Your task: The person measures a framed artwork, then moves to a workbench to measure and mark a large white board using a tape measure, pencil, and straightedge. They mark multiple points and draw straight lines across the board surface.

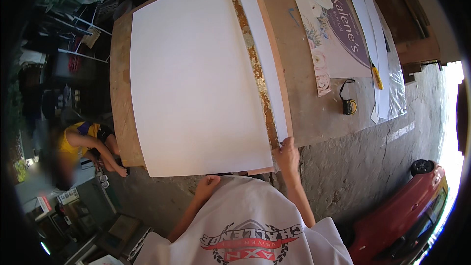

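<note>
A large white sheet covers the left part of the worktable. Along its right side lies a long, narrow metal straightedge, blotched with rust and running from the far edge toward me. My right hand is closed at the straightedge's near end, thumb against it; a small dark spot shows at the fingertips, too small to name. Just off the sheet's near edge, in front of my shirt, my left hand is curled into a loose fist with nothing visible in it. A brown board shows beneath the sheet's right edge.
Right of the sheet on the table lie a floral printed panel, white offcut strips, a yellow cutter and a tape measure. Another person crouches at the left. A red car stands at the lower right.
</note>
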### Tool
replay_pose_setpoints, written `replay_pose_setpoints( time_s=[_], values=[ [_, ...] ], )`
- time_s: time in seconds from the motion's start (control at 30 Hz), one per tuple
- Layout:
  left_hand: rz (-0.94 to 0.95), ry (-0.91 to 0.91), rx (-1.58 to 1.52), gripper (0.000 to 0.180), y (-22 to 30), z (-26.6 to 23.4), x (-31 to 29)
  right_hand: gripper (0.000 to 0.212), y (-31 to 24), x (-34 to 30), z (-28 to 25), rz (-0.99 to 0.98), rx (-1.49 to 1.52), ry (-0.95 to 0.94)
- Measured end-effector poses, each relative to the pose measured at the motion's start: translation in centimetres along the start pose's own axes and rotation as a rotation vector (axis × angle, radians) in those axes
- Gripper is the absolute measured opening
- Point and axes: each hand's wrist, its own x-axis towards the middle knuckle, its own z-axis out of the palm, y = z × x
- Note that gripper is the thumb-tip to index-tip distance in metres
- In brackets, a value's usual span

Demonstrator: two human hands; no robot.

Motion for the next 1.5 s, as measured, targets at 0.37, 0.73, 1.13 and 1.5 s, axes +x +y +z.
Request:
replay_pose_setpoints(
  time_s=[0.37, 0.73, 1.13, 1.5],
  values=[
    [-0.320, -0.040, -0.886, 0.042, -2.5, 3.7, 3.2, 0.062, -1.4, 2.3, 1.1, -0.063, -0.277, -0.123],
    [-0.076, -0.085, -0.962, 0.037, -4.3, 6.7, 4.8, 0.070, -1.3, 3.1, -2.0, -0.064, -0.255, 0.030],
    [0.327, 0.378, -1.322, 0.036, -0.5, 1.8, -3.5, 0.040, 7.9, 2.7, -10.1, -0.140, -0.148, 0.397],
    [0.357, 0.852, -1.193, 0.044, -0.9, -3.3, -3.4, 0.045, 10.0, 5.1, -8.1, -0.311, -0.336, 0.881]
  ],
)
